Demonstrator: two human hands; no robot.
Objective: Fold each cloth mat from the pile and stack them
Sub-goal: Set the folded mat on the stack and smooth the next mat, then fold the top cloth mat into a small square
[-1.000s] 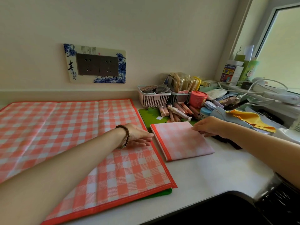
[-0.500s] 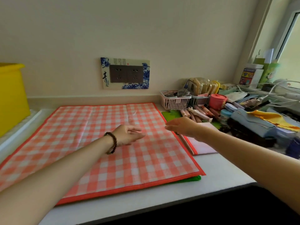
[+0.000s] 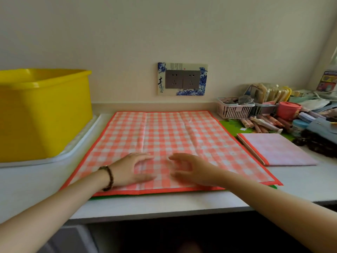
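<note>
Countertop [image 3: 182, 207] view shifted left; both hands, left [image 3: 130, 168] and right [image 3: 189, 168], now spread open-fingered over checked mat [image 3: 173, 136].

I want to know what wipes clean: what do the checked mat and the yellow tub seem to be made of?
The checked mat looks like thin woven cloth or coated fabric with a matt finish; fold creases cross it and a red binding edges it. The yellow tub looks like moulded plastic, smooth and slightly glossy, with a rolled rim.

Open mat [image 3: 173, 139] mid-counter, tub [image 3: 43, 110] to its left, folded mat [image 3: 279, 150] to its right.
</note>
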